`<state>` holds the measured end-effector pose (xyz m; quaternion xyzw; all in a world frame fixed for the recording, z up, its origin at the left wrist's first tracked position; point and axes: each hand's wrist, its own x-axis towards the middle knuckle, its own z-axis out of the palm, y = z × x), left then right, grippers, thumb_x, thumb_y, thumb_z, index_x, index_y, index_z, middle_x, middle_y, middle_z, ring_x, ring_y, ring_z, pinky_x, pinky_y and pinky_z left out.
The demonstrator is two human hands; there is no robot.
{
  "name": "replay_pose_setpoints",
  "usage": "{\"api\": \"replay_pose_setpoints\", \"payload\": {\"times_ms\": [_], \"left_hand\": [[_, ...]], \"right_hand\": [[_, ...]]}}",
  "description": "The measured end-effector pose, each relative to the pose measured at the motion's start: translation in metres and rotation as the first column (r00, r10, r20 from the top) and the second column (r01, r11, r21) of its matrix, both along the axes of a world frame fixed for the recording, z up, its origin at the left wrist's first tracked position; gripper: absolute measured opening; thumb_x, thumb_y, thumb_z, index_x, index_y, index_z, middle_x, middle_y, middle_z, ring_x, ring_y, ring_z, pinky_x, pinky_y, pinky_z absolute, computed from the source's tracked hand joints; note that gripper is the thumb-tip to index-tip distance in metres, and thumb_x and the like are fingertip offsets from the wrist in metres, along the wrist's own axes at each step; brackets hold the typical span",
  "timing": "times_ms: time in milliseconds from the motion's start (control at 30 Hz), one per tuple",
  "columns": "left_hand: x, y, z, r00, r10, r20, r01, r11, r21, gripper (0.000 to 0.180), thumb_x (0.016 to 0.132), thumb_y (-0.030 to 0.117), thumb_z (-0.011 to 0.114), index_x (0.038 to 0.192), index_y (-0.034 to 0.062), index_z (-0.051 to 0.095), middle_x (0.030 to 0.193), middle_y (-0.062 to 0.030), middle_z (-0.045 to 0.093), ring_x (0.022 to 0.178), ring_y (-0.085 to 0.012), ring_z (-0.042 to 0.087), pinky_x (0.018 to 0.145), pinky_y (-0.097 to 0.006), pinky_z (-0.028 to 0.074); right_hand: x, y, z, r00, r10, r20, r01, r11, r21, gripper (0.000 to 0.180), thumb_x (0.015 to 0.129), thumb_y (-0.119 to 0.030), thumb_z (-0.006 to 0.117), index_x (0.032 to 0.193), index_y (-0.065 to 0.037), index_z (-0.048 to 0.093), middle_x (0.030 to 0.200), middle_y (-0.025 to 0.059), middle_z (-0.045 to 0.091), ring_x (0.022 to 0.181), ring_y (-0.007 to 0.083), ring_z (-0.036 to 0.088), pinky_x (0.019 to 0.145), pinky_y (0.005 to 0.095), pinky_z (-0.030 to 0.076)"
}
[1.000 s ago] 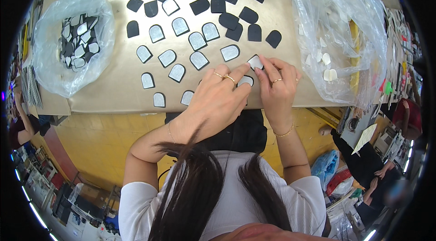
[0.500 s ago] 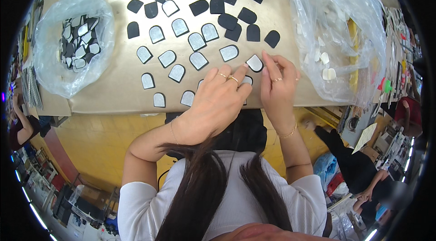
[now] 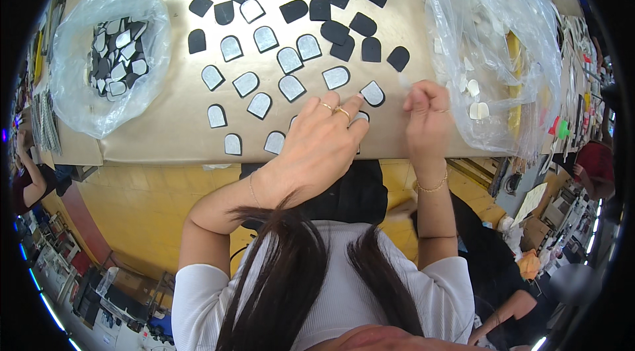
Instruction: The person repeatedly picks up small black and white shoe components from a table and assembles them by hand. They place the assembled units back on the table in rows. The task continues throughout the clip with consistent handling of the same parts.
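Note:
Many arch-shaped flat pieces lie on the tan table [image 3: 165, 133]: black ones [image 3: 331, 7] at the back, silver-faced ones [image 3: 291, 86] nearer me. My left hand [image 3: 324, 143], with rings on it, lies palm down at the front edge, its fingertips pressing on a silver-faced piece [image 3: 362, 116] that is mostly hidden under it. My right hand [image 3: 426, 113] is just to the right, fingers curled and pinched on what looks like a thin pale strip [image 3: 402, 80]. Another silver-faced piece [image 3: 373, 93] lies bare between the two hands.
A clear plastic bag [image 3: 99, 60] holding several black and silver pieces sits at the left. A second clear bag [image 3: 496, 53] with small white bits sits at the right. Other people are at the left and right rims. The floor below is yellow.
My right hand has lifted off the silver-faced piece and drawn to the right, leaving that piece uncovered. My left hand has stayed near the front edge, fingers shifted slightly.

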<state>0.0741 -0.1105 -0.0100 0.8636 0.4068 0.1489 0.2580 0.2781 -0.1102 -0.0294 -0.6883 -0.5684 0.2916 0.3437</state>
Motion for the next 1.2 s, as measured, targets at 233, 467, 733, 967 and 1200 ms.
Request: {"api": "replay_pose_setpoints", "payload": {"times_ms": [233, 467, 733, 967, 1200], "left_hand": [[0.000, 0.006, 0.004, 0.998, 0.003, 0.060, -0.002, 1.000, -0.022, 0.017, 0.078, 0.006, 0.068, 0.094, 0.0021, 0.066, 0.126, -0.0178, 0.063, 0.103, -0.0318, 0.056, 0.090, -0.042, 0.044], [0.015, 0.011, 0.006, 0.990, 0.033, 0.140, -0.028, 0.999, -0.038, 0.014, 0.083, 0.008, 0.070, 0.095, 0.0044, 0.064, 0.127, -0.0127, 0.061, 0.100, -0.0315, 0.054, 0.089, -0.043, 0.045], [0.031, 0.017, 0.006, 0.991, 0.025, 0.129, -0.019, 0.998, -0.052, 0.014, 0.084, 0.008, 0.071, 0.095, 0.0052, 0.063, 0.129, -0.0106, 0.060, 0.099, -0.0315, 0.053, 0.088, -0.043, 0.045], [0.039, 0.025, 0.007, 0.999, 0.002, 0.049, 0.000, 0.999, -0.048, 0.016, 0.083, 0.008, 0.072, 0.096, 0.0052, 0.063, 0.137, -0.0139, 0.055, 0.103, -0.0328, 0.054, 0.090, -0.044, 0.045], [0.046, 0.029, 0.004, 1.000, -0.007, -0.015, 0.006, 1.000, -0.025, 0.017, 0.084, 0.008, 0.072, 0.098, 0.0048, 0.063, 0.139, -0.0154, 0.055, 0.104, -0.0341, 0.054, 0.092, -0.045, 0.045]], "right_hand": [[0.016, 0.035, 0.010, 0.902, -0.029, -0.431, 0.052, 0.998, 0.041, 0.014, 0.097, -0.008, 0.069, 0.096, 0.004, 0.062, 0.089, 0.0082, 0.071, 0.081, 0.0101, 0.068, 0.075, 0.0238, 0.056], [0.047, 0.075, 0.013, 0.952, 0.248, -0.180, -0.271, 0.956, -0.115, 0.015, 0.093, -0.006, 0.073, 0.096, -0.002, 0.059, 0.083, 0.0010, 0.064, 0.075, 0.0080, 0.065, 0.070, 0.0223, 0.052], [0.054, 0.091, 0.026, 0.903, 0.302, -0.306, -0.378, 0.896, -0.232, 0.018, 0.093, -0.006, 0.072, 0.107, 0.000, 0.062, 0.081, 0.0015, 0.067, 0.075, 0.0077, 0.066, 0.070, 0.0219, 0.052], [0.056, 0.101, 0.030, 0.900, 0.391, -0.194, -0.432, 0.861, -0.268, 0.015, 0.094, -0.015, 0.072, 0.097, -0.001, 0.071, 0.078, 0.0015, 0.069, 0.069, 0.0080, 0.064, 0.065, 0.0224, 0.050], [0.046, 0.108, 0.032, 0.868, 0.494, -0.052, -0.489, 0.830, -0.267, 0.016, 0.086, -0.015, 0.073, 0.090, 0.001, 0.074, 0.075, 0.0138, 0.073, 0.070, 0.0232, 0.071, 0.068, 0.0330, 0.053]]}}
